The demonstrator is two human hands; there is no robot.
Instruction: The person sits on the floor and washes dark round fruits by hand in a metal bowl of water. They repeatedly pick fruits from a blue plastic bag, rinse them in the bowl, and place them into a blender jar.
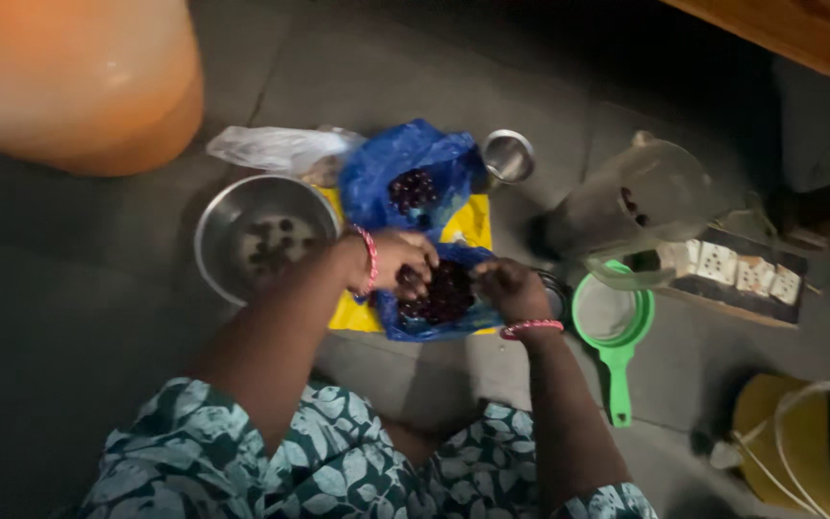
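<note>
Both hands (405, 258) pinching dark berries (444, 293).

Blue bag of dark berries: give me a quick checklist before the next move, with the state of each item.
1. Both hands at the near blue bag: ok; left hand and right hand rest on its rim over the dark berries.
2. Bag open: ok, berries show.
3. Steel bowl within reach: ok; it sits beside the left forearm with a few dark pieces in it.
4. Second blue bag stable: ok, open on the yellow sheet.
5. Green strainer free: ok, lying right of the right hand.
6. Berry held in either grip: cannot tell, too dim.
</note>
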